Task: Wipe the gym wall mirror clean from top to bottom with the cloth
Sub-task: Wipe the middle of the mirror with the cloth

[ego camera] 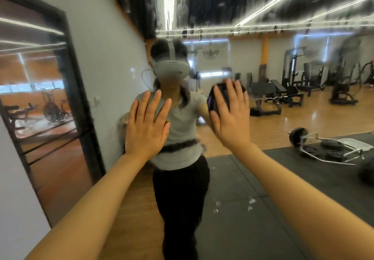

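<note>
The gym wall mirror [263, 189] fills most of the view and reflects a person wearing a grey headset. My left hand [146, 126] lies flat against the glass at chest height, fingers straight and spread. My right hand [230, 116] is also flat with straight fingers and presses a dark cloth with a purple patch [212, 100] onto the mirror; only the cloth's left edge and top show past my fingers. Smeared streaks cover the mirror's upper part [212, 3].
A white wall [109, 61] meets the mirror's left edge. Further left stands a black-framed glass door [66, 90]. The mirror reflects weight benches, machines, a barbell with plates on a black mat, and a wooden floor.
</note>
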